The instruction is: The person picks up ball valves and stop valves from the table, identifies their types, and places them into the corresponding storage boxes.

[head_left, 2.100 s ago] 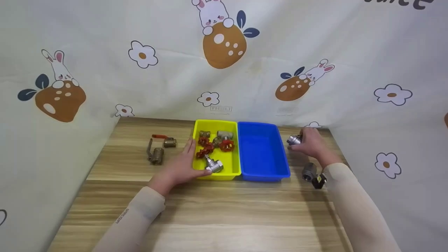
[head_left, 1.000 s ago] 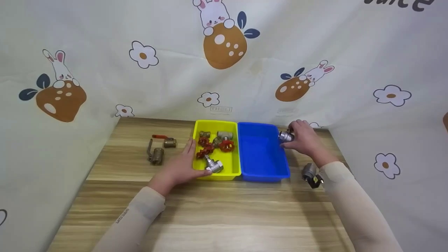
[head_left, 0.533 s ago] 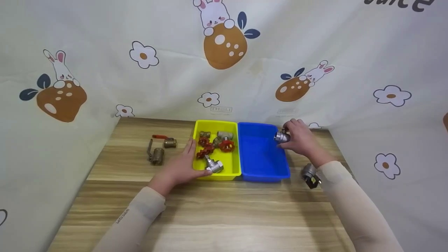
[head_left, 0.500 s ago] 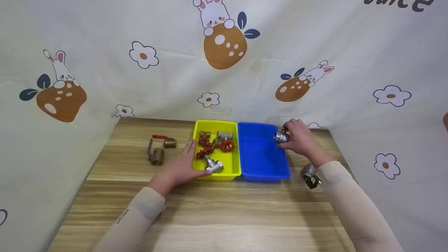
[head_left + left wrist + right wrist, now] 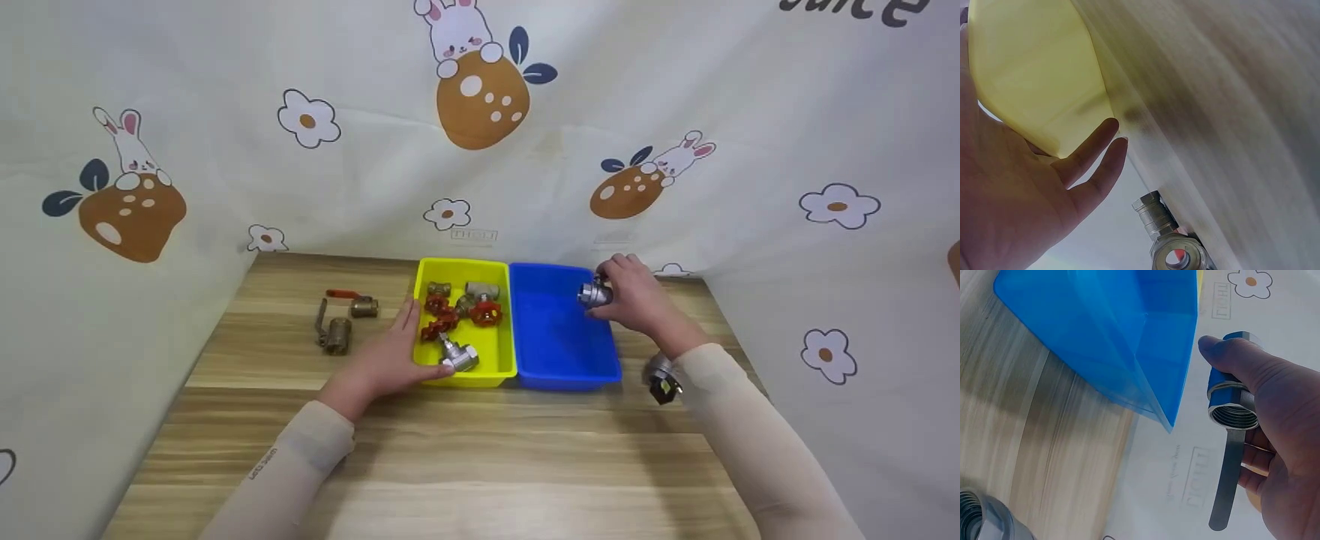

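My right hand (image 5: 637,296) pinches a silvery metal ball valve (image 5: 595,294) over the blue bin (image 5: 564,384), near its right rim. The right wrist view shows the valve's threaded opening and its flat grey lever (image 5: 1226,481), with the thumb across the body. My left hand (image 5: 390,358) rests against the yellow bin (image 5: 512,322), fingers straight along its left side and thumb at the front corner. Inside that bin lie a silver valve (image 5: 459,354) near the thumb, brass and grey valve bodies, and several red handwheels (image 5: 486,313).
Left of the bins sit two brass lever valves, one with a red handle (image 5: 343,293), one with a grey lever (image 5: 321,319). Right of the blue bin, another metal valve (image 5: 660,367) with a dark handle lies by the right sleeve. A printed cloth (image 5: 360,195) hangs behind the table.
My right hand has carried the ball valve leftward from the table right of the blue bin to over that bin. The left hand has stayed at the yellow bin.
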`<action>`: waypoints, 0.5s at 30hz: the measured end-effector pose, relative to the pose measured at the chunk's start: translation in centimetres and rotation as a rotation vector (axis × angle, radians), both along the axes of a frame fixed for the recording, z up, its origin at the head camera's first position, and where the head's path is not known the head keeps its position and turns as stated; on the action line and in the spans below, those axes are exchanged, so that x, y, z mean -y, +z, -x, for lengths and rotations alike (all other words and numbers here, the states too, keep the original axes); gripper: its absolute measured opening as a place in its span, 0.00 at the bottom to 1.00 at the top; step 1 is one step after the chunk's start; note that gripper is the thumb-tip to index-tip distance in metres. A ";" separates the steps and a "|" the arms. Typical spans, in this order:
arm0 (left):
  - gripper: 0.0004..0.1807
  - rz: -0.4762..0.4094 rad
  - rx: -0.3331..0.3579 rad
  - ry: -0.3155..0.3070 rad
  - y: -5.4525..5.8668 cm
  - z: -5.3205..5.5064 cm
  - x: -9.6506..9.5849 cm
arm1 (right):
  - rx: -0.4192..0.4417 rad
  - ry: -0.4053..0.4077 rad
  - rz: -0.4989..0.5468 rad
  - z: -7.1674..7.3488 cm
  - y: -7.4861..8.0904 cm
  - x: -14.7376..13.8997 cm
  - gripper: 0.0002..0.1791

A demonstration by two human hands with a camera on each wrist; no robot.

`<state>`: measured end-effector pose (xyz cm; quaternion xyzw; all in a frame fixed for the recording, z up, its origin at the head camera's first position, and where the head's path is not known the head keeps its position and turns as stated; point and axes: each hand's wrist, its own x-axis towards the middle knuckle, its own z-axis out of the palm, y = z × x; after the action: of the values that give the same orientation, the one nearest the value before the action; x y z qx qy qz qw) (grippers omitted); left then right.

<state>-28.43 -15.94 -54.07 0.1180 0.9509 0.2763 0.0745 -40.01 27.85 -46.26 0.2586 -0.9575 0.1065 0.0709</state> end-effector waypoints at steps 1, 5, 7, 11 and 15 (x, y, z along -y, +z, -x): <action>0.79 -0.002 0.000 0.000 0.0 0.0 0.0 | -0.001 0.003 0.002 0.0 0.0 0.1 0.41; 0.78 -0.006 0.001 0.002 0.0 0.0 0.0 | 0.008 0.002 0.002 -0.1 0.0 0.4 0.41; 0.78 -0.009 0.001 0.002 -0.1 0.0 0.0 | 0.015 -0.003 0.001 -0.1 0.1 0.6 0.41; 0.78 -0.002 0.001 0.002 -0.1 0.0 0.0 | 0.025 -0.008 -0.007 -0.1 0.3 1.0 0.41; 0.79 0.005 0.004 0.008 0.0 0.0 0.0 | 0.023 -0.005 -0.009 -0.1 0.5 1.3 0.41</action>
<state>-28.38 -15.95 -54.06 0.1132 0.9519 0.2746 0.0756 -39.87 26.56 -45.80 0.2553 -0.9594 0.1047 0.0591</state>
